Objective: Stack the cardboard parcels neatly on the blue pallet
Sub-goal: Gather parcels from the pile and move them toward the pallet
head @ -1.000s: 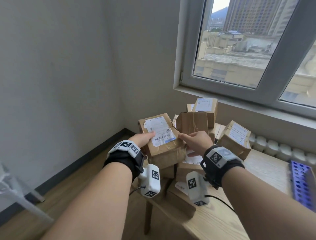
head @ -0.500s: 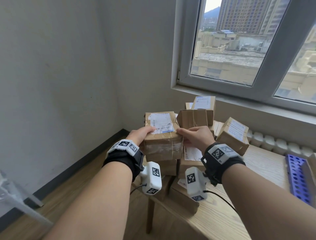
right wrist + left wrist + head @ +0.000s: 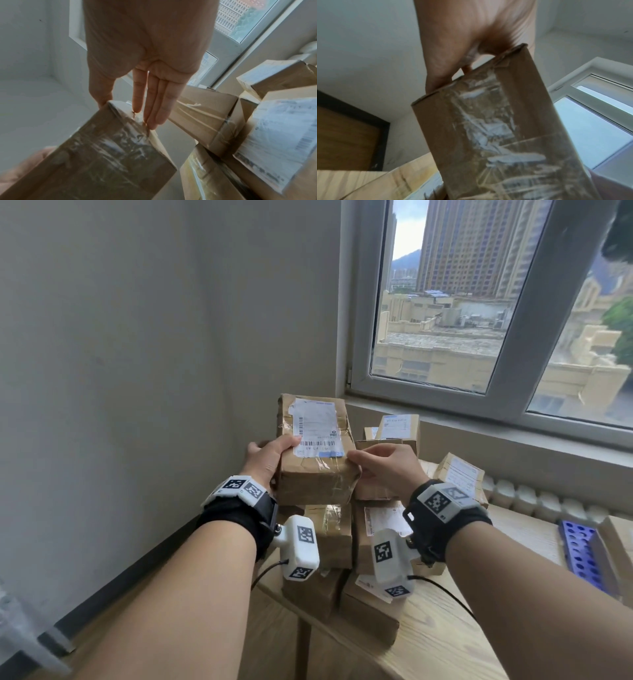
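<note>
We hold a taped cardboard parcel above the heap of parcels on the wooden bench. It is a creased brown oblong with crinkled clear tape and a white paper label on top; its long axis runs away from us toward the window. Our left hand grips its left side, thumb over the top edge. Our right hand pinches the near right corner, its fingers straight and together beneath. A blue perforated pallet lies right of the heap.
</note>
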Tool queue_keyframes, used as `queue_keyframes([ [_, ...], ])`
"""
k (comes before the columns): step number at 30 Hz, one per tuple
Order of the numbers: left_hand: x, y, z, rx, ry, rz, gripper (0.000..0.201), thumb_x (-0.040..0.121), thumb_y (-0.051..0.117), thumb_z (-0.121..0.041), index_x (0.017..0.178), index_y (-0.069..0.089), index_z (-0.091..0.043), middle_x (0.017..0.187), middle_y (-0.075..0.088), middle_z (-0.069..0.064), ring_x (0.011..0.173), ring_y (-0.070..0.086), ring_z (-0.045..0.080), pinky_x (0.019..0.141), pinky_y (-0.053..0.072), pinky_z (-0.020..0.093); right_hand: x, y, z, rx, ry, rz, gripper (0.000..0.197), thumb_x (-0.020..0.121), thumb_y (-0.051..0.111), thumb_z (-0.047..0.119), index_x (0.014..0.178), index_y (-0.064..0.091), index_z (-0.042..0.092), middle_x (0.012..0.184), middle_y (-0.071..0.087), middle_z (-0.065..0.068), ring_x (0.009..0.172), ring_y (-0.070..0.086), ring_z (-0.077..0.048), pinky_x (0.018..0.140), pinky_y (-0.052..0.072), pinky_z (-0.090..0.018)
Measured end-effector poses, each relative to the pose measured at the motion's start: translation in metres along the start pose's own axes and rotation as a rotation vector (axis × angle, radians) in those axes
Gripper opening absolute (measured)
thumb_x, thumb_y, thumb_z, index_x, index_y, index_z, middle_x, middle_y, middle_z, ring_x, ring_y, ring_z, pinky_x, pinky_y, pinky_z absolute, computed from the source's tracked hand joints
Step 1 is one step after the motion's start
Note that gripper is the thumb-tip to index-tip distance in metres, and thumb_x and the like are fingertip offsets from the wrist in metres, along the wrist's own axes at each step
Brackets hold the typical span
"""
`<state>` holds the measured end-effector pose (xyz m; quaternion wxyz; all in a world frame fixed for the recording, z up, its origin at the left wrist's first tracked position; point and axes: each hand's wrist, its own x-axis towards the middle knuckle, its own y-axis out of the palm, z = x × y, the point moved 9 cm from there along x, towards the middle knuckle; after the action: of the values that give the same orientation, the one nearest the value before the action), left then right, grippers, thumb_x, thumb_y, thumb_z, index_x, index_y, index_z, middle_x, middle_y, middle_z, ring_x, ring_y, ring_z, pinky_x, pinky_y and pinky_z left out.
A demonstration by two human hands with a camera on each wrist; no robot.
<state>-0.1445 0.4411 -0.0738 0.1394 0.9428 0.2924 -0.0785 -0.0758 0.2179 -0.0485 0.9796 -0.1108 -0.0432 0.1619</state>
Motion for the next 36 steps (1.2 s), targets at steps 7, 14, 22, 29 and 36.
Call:
queue_keyframes([
  [7,-0.020,0.060,-0.047,0.047,0.150,0.147,0.098,0.037,0.086,-0.032,0.127,0.051,-0.015,0.107,0.070,0.013,0.089,0.072,0.029,0.079,0.059,0.049,-0.015,-0.058,0.040,0.052,-0.074,-0.172,0.036,0.080,0.078,0.033,0.104,0.070,0.007,0.098,0.073,-0.014,0.090,0.072,-0.027,0.082,0.060,-0.045],
  [14,-0.055,0.160,-0.027,0.075,0.077,0.501,0.088,0.041,0.079,-0.018,0.123,0.055,0.000,0.113,0.067,0.026,0.103,0.066,0.042,0.076,0.059,0.044,-0.052,-0.168,0.044,-0.050,-0.093,-0.492,0.081,0.074,0.078,0.051,0.139,0.045,0.016,0.131,0.057,-0.010,0.115,0.058,-0.024,0.096,0.052,-0.048],
  [22,-0.136,0.254,0.059,0.243,-0.131,0.967,0.036,0.065,0.057,-0.014,0.099,0.058,-0.005,0.103,0.060,0.023,0.079,0.061,0.031,0.066,0.054,0.033,-0.129,-0.252,-0.037,0.081,0.189,-0.485,0.086,0.069,0.067,0.072,0.125,0.056,0.008,0.128,0.059,-0.016,0.112,0.060,-0.029,0.079,0.054,-0.037],
  [29,-0.179,0.321,0.104,0.370,-0.222,1.045,0.047,0.053,0.075,-0.026,0.097,0.069,-0.010,0.092,0.072,0.013,0.077,0.069,0.028,0.073,0.057,0.036,-0.190,-0.312,-0.067,0.253,0.290,-0.510,0.041,0.085,0.062,0.054,0.102,0.061,0.016,0.102,0.061,-0.011,0.101,0.062,-0.033,0.092,0.054,-0.046],
  [36,-0.230,0.385,0.134,0.302,-0.222,0.909,0.027,0.066,0.072,-0.044,0.089,0.072,-0.030,0.115,0.069,0.001,0.124,0.054,0.025,0.112,0.026,0.053,-0.251,-0.406,-0.091,0.317,0.308,-0.667,0.030,0.087,0.063,0.047,0.093,0.061,0.018,0.093,0.062,-0.008,0.083,0.063,-0.026,0.082,0.056,-0.042],
])
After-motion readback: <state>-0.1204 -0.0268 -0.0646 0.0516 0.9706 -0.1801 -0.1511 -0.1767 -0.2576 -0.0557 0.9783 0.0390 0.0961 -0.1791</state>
